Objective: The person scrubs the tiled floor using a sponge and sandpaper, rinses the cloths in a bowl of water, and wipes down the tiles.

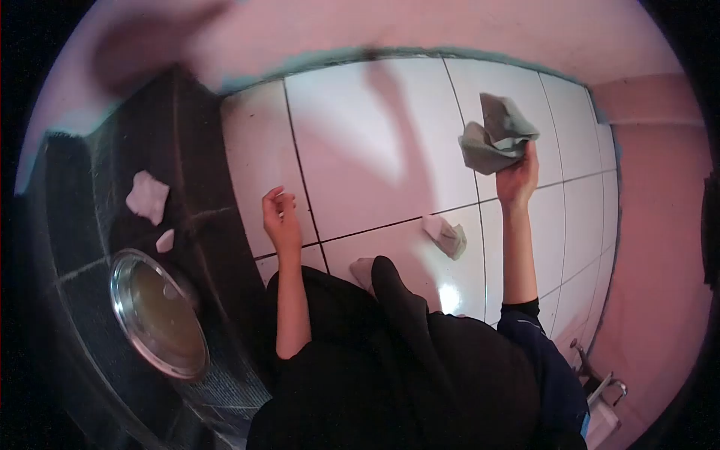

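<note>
Raised at the right, my right hand (517, 178) grips a crumpled grey-green cloth (496, 139) by its lower right side, in front of the white tiles. My left hand (280, 217) is on the left with its fingers loosely curled and some of them apart; nothing shows in it. Between the two hands and lower down, a small crumpled cloth (445, 237), pinkish at one end and greyish at the other, lies on the tiles. Neither hand touches it.
A round metal basin (161, 315) holding cloudy liquid stands on the dark tiles at the left. Beside it are a white crumpled piece (148, 197) and a smaller white piece (166, 241). Pink walls (660, 225) border the floor. Metal fittings (600, 379) show at lower right.
</note>
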`<state>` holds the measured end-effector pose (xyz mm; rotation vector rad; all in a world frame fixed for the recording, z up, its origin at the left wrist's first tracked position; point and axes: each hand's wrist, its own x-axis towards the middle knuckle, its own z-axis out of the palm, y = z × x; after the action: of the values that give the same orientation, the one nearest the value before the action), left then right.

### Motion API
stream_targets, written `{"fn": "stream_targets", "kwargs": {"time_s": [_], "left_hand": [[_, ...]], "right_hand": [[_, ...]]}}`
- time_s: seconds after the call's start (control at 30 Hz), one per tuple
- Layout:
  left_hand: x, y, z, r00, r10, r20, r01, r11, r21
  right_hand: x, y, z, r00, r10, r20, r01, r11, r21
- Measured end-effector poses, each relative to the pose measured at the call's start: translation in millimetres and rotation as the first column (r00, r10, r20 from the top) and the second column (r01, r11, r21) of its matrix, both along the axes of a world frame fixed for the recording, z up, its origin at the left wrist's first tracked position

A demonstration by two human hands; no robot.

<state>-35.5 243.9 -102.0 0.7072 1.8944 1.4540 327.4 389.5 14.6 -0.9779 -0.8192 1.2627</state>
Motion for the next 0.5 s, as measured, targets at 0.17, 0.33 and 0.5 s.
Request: {"fn": "stream_targets", "kwargs": {"time_s": [0.17, 0.33, 0.5], "left_hand": [[8, -5, 19, 0.995, -0.052, -0.081, 0.050, 0.999, -0.021], [19, -38, 93, 0.973, -0.102, -0.207, 0.124, 0.987, 0.098], [28, -65, 212, 0.830, 0.037, -0.557, 0.197, 0.914, 0.354]], "right_hand": [[-84, 27, 53, 0.518, 0.614, -0.596, -0.419, 0.789, 0.449], [-169, 22, 71, -0.106, 0.570, -0.815, -0.525, 0.664, 0.532], [-248, -35, 75, -0.258, 0.563, -0.785, -0.662, 0.489, 0.568]]}}
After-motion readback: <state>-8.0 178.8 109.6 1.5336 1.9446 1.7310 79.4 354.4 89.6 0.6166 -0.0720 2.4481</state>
